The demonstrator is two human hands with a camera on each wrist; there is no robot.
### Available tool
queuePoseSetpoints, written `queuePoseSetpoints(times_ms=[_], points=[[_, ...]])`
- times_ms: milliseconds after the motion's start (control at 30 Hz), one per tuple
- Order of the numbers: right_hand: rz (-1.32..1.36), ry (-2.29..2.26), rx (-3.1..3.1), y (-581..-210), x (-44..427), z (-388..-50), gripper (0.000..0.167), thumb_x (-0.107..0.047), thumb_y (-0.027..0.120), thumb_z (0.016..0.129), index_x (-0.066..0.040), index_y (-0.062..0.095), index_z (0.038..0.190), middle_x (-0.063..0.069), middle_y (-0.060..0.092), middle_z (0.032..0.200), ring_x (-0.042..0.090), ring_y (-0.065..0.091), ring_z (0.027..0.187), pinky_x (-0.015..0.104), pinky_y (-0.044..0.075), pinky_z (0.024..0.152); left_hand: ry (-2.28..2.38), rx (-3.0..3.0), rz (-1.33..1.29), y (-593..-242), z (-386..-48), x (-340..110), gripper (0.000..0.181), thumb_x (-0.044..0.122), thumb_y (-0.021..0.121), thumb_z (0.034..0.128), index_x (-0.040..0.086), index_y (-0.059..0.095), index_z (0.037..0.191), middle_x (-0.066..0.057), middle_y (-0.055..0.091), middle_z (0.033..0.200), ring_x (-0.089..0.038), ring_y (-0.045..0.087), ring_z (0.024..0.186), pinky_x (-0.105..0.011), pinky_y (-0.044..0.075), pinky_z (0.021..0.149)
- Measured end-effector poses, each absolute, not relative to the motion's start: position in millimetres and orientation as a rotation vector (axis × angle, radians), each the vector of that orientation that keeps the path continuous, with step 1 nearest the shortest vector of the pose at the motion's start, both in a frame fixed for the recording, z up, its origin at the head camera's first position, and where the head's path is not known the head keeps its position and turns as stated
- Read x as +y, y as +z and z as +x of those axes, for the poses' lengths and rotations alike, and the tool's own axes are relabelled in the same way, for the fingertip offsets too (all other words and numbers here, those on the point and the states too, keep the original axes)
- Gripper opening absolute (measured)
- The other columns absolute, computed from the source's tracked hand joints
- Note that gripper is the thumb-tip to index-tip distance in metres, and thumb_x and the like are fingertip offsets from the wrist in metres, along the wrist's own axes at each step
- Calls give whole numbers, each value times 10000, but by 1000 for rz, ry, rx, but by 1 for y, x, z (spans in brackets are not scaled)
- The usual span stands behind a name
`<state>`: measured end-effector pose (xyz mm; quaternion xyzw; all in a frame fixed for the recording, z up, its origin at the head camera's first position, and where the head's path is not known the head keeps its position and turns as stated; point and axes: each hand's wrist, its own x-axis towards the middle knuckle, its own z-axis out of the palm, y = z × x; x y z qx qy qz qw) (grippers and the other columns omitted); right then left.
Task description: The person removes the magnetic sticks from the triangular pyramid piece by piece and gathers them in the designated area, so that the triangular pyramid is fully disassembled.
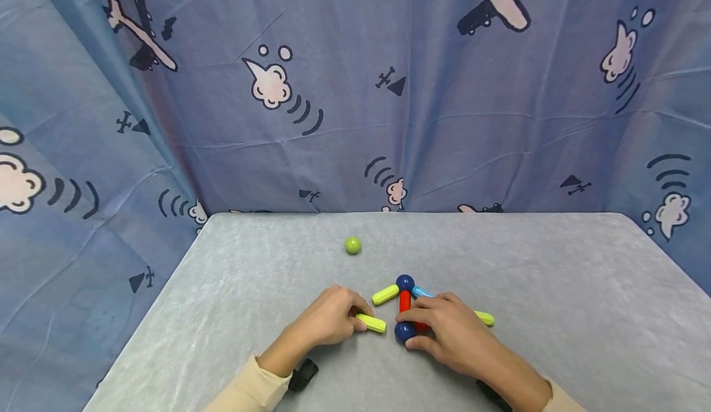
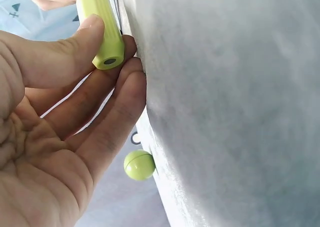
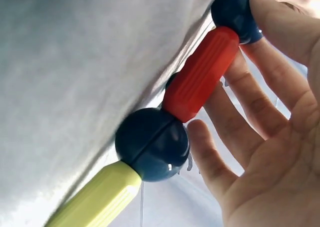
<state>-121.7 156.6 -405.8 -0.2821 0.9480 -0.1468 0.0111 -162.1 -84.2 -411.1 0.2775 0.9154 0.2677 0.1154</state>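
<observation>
My left hand (image 1: pixel 333 316) pinches a yellow-green magnetic rod (image 1: pixel 372 323) between thumb and fingers; a dark round spot marks its near end in the left wrist view. To the right, my right hand (image 1: pixel 452 332) holds the near dark blue ball (image 1: pixel 404 332) of a joined magnetic shape, thumb and fingertips on either side. From that ball a red rod (image 1: pixel 405 301) runs to the far blue ball (image 1: pixel 405 282). Another red rod (image 3: pixel 200 74) leads to a third blue ball (image 3: pixel 152 144), hidden under the hand in the head view. A light blue rod (image 1: pixel 422 292) is partly covered.
Yellow-green rods stick out from the shape, one at its far left (image 1: pixel 386 295) and one at its right (image 1: pixel 484 318). A green ball (image 1: pixel 352 245) lies farther back on the grey-covered table (image 1: pixel 266 251). A blue patterned curtain (image 1: pixel 333 91) hangs behind.
</observation>
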Motion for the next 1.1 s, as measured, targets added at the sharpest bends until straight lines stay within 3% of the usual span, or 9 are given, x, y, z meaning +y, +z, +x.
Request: queuePoseSetpoints(times_ms=[400, 667, 1100], points=[[-809, -477, 2896, -404, 157, -123, 337, -406, 765, 837, -310, 719, 1157, -53, 688, 1131, 185, 633, 1034, 504, 457, 982, 799, 2686, 810, -411, -166, -91, 118, 96, 779, 840, 125, 792, 953, 63, 728, 875, 9, 563, 750, -185, 478, 703], [-784, -476, 2895, -403, 155, -122, 344, -404, 771, 834, -307, 720, 1160, -35, 687, 1149, 201, 624, 1046, 512, 449, 995, 816, 2751, 740, -406, -176, -109, 123, 89, 768, 845, 122, 787, 962, 31, 713, 894, -65, 556, 780, -247, 464, 717], [-756, -472, 2874, -402, 155, -122, 356, -406, 776, 830, -317, 718, 1170, -33, 683, 1160, 198, 615, 1063, 515, 440, 1010, 850, 2947, 490, -403, -197, -142, 141, 99, 787, 830, 173, 784, 950, 34, 720, 944, -119, 605, 835, -319, 484, 754]])
